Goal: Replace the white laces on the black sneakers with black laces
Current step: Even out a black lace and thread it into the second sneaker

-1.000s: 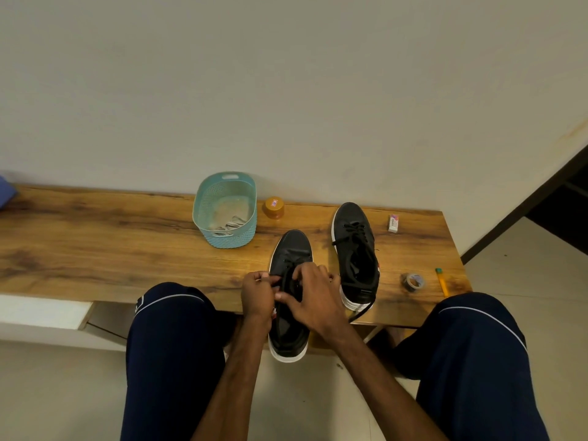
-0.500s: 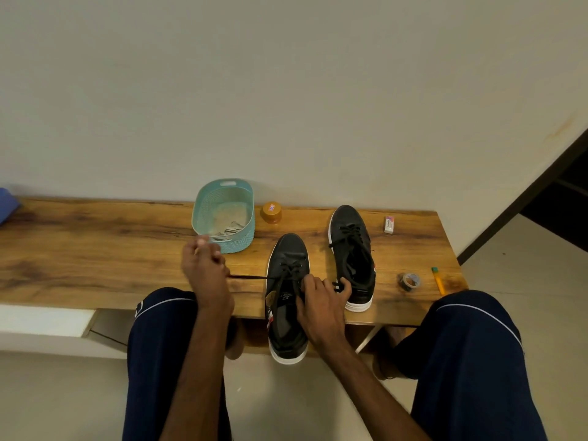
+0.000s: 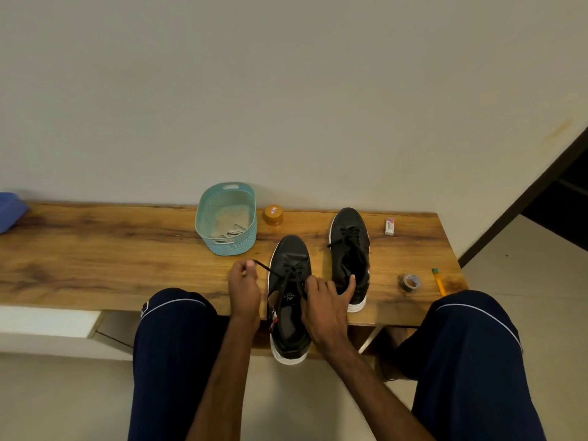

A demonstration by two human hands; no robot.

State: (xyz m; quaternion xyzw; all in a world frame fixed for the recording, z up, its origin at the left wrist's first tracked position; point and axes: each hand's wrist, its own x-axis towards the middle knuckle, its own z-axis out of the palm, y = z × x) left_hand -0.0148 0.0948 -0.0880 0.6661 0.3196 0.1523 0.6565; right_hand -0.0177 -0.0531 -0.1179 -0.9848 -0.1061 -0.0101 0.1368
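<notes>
Two black sneakers with white soles stand on the wooden bench (image 3: pixel 95 259). The near sneaker (image 3: pixel 291 268) hangs its heel over the front edge and carries a black lace (image 3: pixel 265 267). My left hand (image 3: pixel 244 286) pinches the lace's free end just left of that shoe. My right hand (image 3: pixel 324 302) rests on the shoe's right side near the eyelets, fingers on the lacing; what they hold is hidden. The far sneaker (image 3: pixel 350 246) stands to the right, laced in black. White laces (image 3: pixel 230 232) lie in the teal basket (image 3: pixel 227 246).
An orange-lidded jar (image 3: pixel 273 214) stands beside the basket. A small white box (image 3: pixel 389 226), a tape roll (image 3: pixel 410 282) and a yellow pencil (image 3: pixel 439 281) lie at the bench's right end. A blue object (image 3: pixel 9 211) sits far left. My knees flank the shoe.
My left hand, which had pulled the lace far out to the left, has come back close to the near sneaker. My right hand stays on the shoe.
</notes>
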